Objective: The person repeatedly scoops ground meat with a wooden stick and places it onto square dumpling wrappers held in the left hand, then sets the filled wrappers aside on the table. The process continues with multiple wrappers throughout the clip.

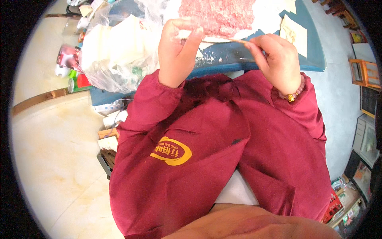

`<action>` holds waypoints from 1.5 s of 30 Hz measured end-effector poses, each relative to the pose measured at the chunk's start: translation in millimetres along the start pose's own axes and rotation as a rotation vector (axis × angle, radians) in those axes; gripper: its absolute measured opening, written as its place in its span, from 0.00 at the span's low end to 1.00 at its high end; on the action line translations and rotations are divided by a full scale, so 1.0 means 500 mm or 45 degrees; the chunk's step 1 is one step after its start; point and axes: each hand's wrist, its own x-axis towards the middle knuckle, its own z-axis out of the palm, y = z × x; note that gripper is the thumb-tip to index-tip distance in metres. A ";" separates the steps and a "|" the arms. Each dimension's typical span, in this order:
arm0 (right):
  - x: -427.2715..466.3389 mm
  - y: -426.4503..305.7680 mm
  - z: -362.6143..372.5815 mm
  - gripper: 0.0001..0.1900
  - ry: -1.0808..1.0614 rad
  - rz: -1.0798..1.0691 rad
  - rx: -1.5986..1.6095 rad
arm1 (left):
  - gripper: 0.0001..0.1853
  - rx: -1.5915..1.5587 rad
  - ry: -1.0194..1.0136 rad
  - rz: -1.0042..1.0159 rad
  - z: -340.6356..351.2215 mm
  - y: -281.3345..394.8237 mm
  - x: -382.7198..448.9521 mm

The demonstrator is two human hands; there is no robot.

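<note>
My left hand (pixel 180 49) is raised at the near edge of a mass of pink minced meat (pixel 218 15), its thumb and fingers bent around something pale that is hard to make out in the glare. Between the fingertips of my right hand (pixel 274 56) is the end of a thin wooden stick (pixel 238 41), which points left towards the meat's near rim. The meat lies on a white surface on the blue table (pixel 313 50). To the left, a stack of pale wrapper sheets (pixel 110 44) sits in a clear plastic bag (pixel 119 79).
One pale square sheet (pixel 300 38) with a smear on it lies on the table at right. A phone (pixel 69 56) with a lit screen leans at the far left, above a green and red container (pixel 79 82). A wooden stool (pixel 362 71) stands further off at right.
</note>
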 end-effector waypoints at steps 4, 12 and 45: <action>-0.021 0.071 -0.007 0.09 -0.299 0.021 0.148 | 0.08 -0.428 0.065 -0.315 -0.053 0.016 0.022; -0.085 0.141 0.037 0.07 -0.002 0.275 0.477 | 0.16 -0.222 -0.094 -0.312 -0.129 0.000 0.301; -0.095 0.068 0.042 0.08 0.181 0.734 0.759 | 0.19 -0.416 -0.239 -0.169 -0.147 0.060 0.202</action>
